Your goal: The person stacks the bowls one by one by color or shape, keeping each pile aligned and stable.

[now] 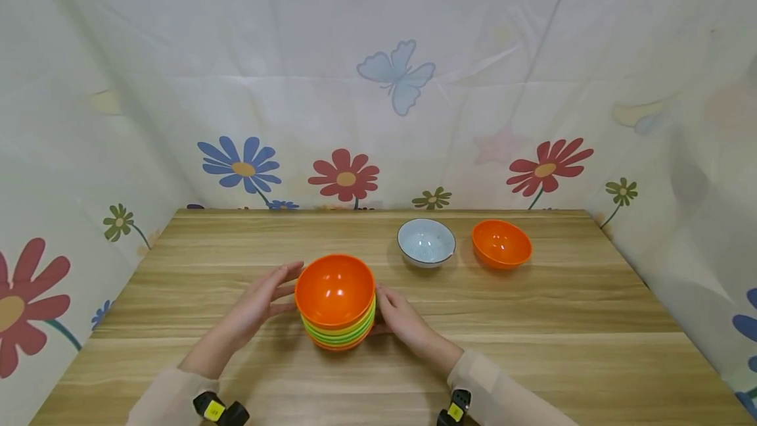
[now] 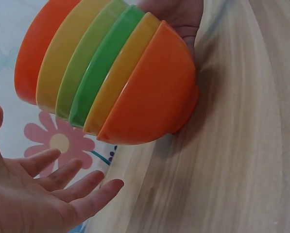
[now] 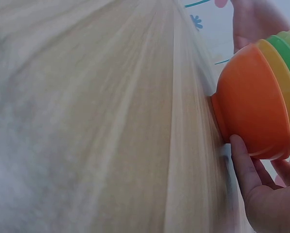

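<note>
A stack of nested bowls (image 1: 335,294), orange, yellow and green with orange at top and bottom, is upright on the wooden table between both hands. My left hand (image 1: 254,311) is at its left side; in the left wrist view that hand (image 2: 52,196) has spread fingers, with a gap to the bowls (image 2: 147,92). At the right side, my right hand (image 1: 411,327) touches the stack. The right wrist view shows this hand (image 3: 268,194) with its fingertips against the lower orange bowl (image 3: 251,102), the fingers slightly bent and not wrapped round it.
Behind the stack and to its right, a pale blue bowl with a dark rim (image 1: 426,242) and a single orange bowl (image 1: 501,244) stand on the table (image 1: 568,307). A white curtain (image 1: 284,84) with printed flowers and a butterfly hangs behind and along the sides.
</note>
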Demonstrator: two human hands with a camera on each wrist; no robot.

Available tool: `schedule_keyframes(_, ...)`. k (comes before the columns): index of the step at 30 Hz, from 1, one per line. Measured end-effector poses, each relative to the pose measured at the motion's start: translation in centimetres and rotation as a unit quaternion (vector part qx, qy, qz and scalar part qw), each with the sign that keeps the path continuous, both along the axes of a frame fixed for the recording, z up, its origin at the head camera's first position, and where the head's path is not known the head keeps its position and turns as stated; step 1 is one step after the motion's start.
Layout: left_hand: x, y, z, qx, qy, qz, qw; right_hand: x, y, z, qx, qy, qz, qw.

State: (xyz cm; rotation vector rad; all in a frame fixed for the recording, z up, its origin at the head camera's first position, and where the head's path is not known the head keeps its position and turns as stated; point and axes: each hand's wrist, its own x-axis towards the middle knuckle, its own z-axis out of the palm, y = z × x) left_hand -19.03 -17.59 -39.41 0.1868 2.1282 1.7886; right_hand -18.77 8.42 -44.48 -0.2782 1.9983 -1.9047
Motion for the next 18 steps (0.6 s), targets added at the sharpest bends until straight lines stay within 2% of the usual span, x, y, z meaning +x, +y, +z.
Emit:
schedule_keyframes(5, 0.3, 0.1, -0.5, 0.019, 0.000, -0.005, 0.9998, 0.0, 0.0, 0.0, 0.004, -0.001, -0.003, 1.0000)
schedule_keyframes(13, 0.7, 0.6, -1.3, 0.078, -0.036, 0.001, 0.9963, 0.0, 0.0, -0.1, -0.003, 0.007, 0.005, 1.0000)
schedule_keyframes(18, 0.8, 0.8, -2.2, 0.094, -0.058, -0.001, 0.9939, 0.0, 0.0, -0.1, -0.006, 0.009, 0.006, 0.9999)
